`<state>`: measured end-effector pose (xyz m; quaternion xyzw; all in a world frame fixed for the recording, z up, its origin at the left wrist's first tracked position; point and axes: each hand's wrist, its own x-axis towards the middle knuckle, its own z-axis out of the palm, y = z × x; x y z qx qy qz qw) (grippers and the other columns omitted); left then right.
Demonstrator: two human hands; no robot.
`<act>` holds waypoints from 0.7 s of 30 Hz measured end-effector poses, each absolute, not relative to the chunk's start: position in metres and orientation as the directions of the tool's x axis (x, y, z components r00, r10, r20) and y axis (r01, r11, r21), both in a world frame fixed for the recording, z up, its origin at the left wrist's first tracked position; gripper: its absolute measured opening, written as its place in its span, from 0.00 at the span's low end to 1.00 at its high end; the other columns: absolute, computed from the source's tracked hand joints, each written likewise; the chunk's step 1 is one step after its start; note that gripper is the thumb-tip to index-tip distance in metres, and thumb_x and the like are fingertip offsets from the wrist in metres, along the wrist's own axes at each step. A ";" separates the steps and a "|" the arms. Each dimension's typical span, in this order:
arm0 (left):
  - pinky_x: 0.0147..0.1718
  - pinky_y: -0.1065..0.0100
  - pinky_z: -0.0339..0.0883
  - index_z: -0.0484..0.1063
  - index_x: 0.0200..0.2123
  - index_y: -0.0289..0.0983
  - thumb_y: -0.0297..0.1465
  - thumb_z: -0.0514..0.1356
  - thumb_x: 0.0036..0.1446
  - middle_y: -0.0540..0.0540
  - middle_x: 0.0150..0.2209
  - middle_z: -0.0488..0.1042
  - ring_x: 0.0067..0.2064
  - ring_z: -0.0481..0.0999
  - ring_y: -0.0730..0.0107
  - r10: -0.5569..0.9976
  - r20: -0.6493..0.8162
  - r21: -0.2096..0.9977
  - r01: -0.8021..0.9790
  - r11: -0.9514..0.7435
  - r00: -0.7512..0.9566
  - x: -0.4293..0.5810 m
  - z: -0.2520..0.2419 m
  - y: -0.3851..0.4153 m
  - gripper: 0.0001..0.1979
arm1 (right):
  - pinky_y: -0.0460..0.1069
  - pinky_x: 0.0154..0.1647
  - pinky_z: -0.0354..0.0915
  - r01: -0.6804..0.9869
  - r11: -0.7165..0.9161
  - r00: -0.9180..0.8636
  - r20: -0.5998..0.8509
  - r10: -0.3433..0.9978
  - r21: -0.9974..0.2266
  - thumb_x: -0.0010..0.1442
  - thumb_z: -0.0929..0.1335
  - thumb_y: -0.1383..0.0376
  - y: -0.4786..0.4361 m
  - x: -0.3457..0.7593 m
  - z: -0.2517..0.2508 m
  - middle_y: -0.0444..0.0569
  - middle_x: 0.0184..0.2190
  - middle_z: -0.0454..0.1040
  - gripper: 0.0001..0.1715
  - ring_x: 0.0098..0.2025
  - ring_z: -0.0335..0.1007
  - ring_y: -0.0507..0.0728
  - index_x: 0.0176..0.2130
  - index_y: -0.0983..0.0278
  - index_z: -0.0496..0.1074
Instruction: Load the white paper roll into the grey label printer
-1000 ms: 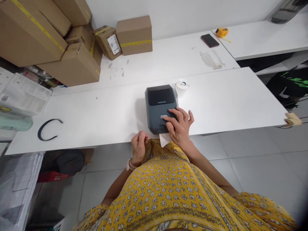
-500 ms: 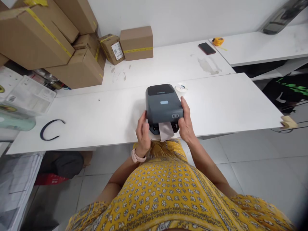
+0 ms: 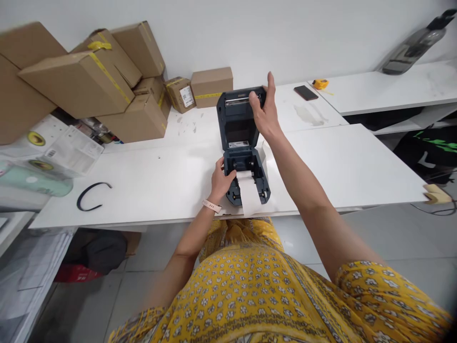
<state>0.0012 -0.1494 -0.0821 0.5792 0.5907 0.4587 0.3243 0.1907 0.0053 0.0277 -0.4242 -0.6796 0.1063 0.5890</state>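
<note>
A dark blue-grey label printer (image 3: 267,194) stands at the table's front edge with its lid (image 3: 238,116) swung up and back. Inside it, a strip of white label paper (image 3: 250,196) runs from the small roll out over the front. My right hand (image 3: 266,112) grips the lid's upper right corner, thumb on the inner face near a metal bar. With its fingers along the left outer wall and the thumb over the rim, my left hand (image 3: 222,180) holds the printer's base. Partly hidden behind my right forearm is a white roll (image 3: 264,151).
Cardboard boxes (image 3: 130,119) are stacked at the back left. A black headband (image 3: 89,196) and a green bottle (image 3: 39,180) lie on the left. Toward the back right are a phone (image 3: 306,93), a yellow tape measure (image 3: 320,84) and a dark pump bottle (image 3: 410,47).
The printer's lid has gone from closed to raised, showing the inside. My right hand has moved up with the lid. My left hand has shifted onto the base's left rim.
</note>
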 end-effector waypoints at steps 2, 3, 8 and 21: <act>0.64 0.49 0.65 0.63 0.66 0.39 0.32 0.66 0.55 0.36 0.65 0.71 0.65 0.72 0.49 0.985 0.128 0.916 0.395 -0.072 -0.118 0.002 -0.081 -0.150 0.35 | 0.64 0.71 0.61 0.474 0.617 0.020 0.708 0.706 -0.628 0.67 0.58 0.35 0.010 0.194 0.026 0.55 0.73 0.58 0.48 0.74 0.57 0.65 0.75 0.51 0.44; 0.64 0.49 0.65 0.63 0.66 0.39 0.31 0.66 0.55 0.37 0.65 0.72 0.65 0.72 0.50 0.987 0.114 0.916 0.396 -0.060 -0.114 0.002 -0.080 -0.151 0.36 | 0.65 0.72 0.59 0.507 0.614 0.000 0.713 0.701 -0.604 0.67 0.58 0.35 0.005 0.195 0.026 0.55 0.73 0.59 0.48 0.75 0.55 0.65 0.75 0.52 0.45; 0.65 0.53 0.65 0.63 0.67 0.42 0.31 0.65 0.55 0.40 0.66 0.71 0.65 0.73 0.52 0.990 0.082 0.920 0.390 -0.031 -0.116 0.003 -0.079 -0.151 0.36 | 0.67 0.71 0.58 0.687 0.571 -0.083 0.733 0.675 -0.448 0.73 0.54 0.47 -0.068 0.200 0.030 0.59 0.65 0.70 0.33 0.72 0.60 0.68 0.67 0.58 0.65; 0.58 0.57 0.70 0.61 0.72 0.37 0.34 0.64 0.58 0.40 0.58 0.80 0.56 0.80 0.53 0.993 0.041 0.870 0.492 0.020 -0.113 0.000 -0.076 -0.153 0.39 | 0.72 0.73 0.36 0.681 0.732 -0.710 -0.277 0.647 -0.035 0.72 0.59 0.61 -0.106 0.167 -0.018 0.64 0.45 0.83 0.25 0.57 0.74 0.69 0.48 0.69 0.81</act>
